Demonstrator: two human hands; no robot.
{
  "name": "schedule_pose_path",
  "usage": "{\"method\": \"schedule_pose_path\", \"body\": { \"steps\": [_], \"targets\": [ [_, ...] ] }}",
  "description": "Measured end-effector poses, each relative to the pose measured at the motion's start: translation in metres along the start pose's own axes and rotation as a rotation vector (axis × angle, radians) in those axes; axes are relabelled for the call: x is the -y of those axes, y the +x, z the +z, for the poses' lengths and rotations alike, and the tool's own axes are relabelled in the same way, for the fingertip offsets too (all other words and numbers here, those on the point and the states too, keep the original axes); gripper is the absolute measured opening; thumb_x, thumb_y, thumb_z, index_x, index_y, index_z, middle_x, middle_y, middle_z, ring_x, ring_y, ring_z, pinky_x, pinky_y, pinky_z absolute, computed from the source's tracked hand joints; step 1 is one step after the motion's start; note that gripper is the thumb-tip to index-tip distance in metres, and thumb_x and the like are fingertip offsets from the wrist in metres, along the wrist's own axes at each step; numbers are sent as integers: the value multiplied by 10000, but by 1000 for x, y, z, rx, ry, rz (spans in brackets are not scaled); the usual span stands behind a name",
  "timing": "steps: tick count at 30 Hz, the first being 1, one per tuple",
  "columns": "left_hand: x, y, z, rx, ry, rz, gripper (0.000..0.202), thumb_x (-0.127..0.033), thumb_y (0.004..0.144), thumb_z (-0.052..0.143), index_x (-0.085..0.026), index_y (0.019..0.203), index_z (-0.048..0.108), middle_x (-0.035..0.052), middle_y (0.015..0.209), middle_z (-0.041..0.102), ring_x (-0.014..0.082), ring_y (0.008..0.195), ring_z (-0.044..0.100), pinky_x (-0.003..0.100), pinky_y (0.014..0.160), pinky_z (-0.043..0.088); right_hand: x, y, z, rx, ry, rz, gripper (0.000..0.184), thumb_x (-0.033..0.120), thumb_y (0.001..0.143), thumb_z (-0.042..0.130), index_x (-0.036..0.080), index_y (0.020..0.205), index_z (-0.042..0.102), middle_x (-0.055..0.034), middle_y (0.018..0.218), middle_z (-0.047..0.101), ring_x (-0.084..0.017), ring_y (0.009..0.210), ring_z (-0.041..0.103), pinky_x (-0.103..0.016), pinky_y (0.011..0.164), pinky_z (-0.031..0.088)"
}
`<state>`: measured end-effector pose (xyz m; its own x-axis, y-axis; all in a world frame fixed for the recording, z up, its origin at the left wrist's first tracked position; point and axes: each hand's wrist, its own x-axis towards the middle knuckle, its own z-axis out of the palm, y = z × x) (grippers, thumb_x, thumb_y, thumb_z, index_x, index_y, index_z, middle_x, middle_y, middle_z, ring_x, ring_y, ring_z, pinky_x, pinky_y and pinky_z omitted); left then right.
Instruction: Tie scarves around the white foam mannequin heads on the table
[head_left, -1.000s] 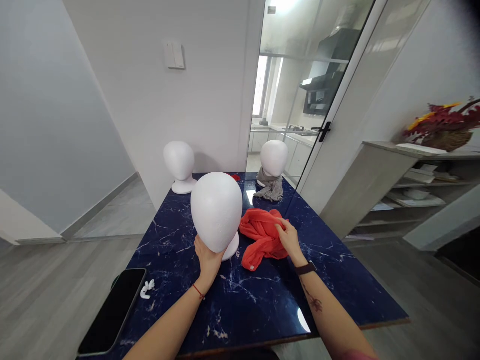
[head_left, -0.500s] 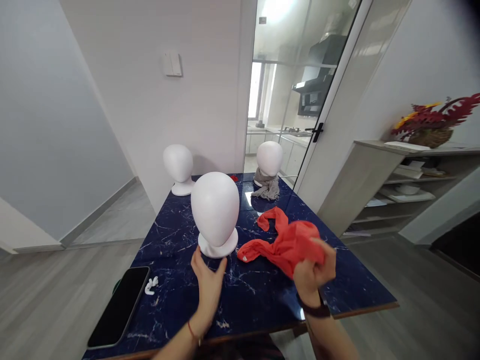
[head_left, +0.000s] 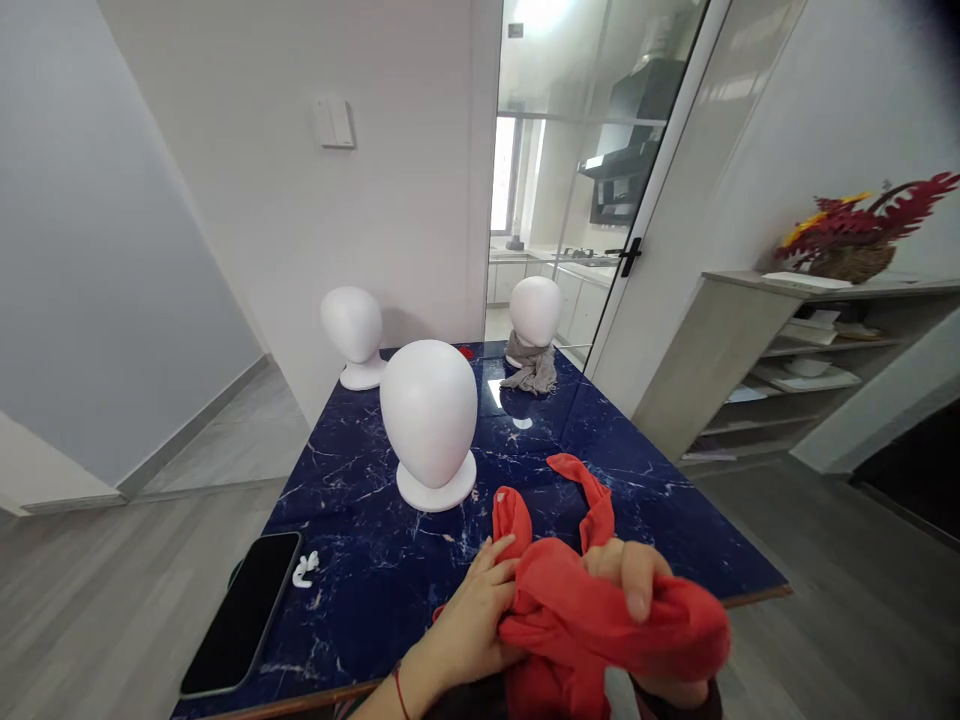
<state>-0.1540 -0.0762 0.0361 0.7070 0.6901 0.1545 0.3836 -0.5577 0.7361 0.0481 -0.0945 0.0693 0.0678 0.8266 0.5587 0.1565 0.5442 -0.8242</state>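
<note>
My right hand [head_left: 634, 572] grips a bunched red scarf [head_left: 570, 600] close to the table's front edge, its fingers folded over the cloth. Against the scarf's left side lies my left hand [head_left: 480, 612], fingers closed on the fabric and partly covered by it. Two loose ends of the scarf reach away across the tabletop. A bare white mannequin head [head_left: 429, 415] stands upright on its round base, beyond my left hand and apart from both hands.
On the dark blue marbled table [head_left: 352, 560] lie a black phone [head_left: 244, 612] and white earbuds [head_left: 306, 568]. A second white head [head_left: 352, 325] stands at the back left. Another head [head_left: 535, 308], wrapped in a grey scarf [head_left: 534, 370], is at the back right.
My left hand has left the white head's base and moved right to the red scarf. My right hand has drawn the scarf closer and to the right, off the middle of the table.
</note>
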Motion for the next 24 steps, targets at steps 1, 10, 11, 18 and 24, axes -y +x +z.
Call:
{"method": "schedule_pose_path", "body": {
  "steps": [1,10,11,18,24],
  "targets": [
    [-3,0,-2,4,1,-5,421,-385,733,649,-249,1130,612,104,1184,598,300,1303,351,543,1128,87,4,5,-6,-41,94,54,634,773,765,147,321,588,555,-7,444,499,-184,355,479,-327,389,428],
    [9,-3,-15,-30,245,-114,583,-305,764,632,-247,1312,442,80,1116,602,259,1009,507,443,960,356,20,40,-65,-697,-9,201,553,549,895,190,346,1373,379,-94,1257,525,-306,911,603,-493,684,476],
    [11,-6,-18,-62,286,-145,528,-202,760,600,-243,1272,480,76,1073,612,255,978,514,438,933,366,20,45,-73,-705,-25,191,563,546,895,196,333,1393,353,-106,1271,511,-302,904,600,-491,680,475],
    [2,-43,-69,-438,-18,-265,108,-182,752,537,-193,647,561,56,823,583,200,762,529,326,693,419,1,94,-121,-761,-139,169,668,545,886,184,131,1339,449,-158,855,600,-189,537,505,-394,539,408],
    [-2,-69,-87,-623,-764,-364,361,-523,789,542,-203,942,610,-38,432,471,71,332,269,184,355,169,-57,129,-105,-306,-533,201,400,447,792,517,174,1053,648,-122,967,669,-247,836,611,-395,739,466]
  ]
}}
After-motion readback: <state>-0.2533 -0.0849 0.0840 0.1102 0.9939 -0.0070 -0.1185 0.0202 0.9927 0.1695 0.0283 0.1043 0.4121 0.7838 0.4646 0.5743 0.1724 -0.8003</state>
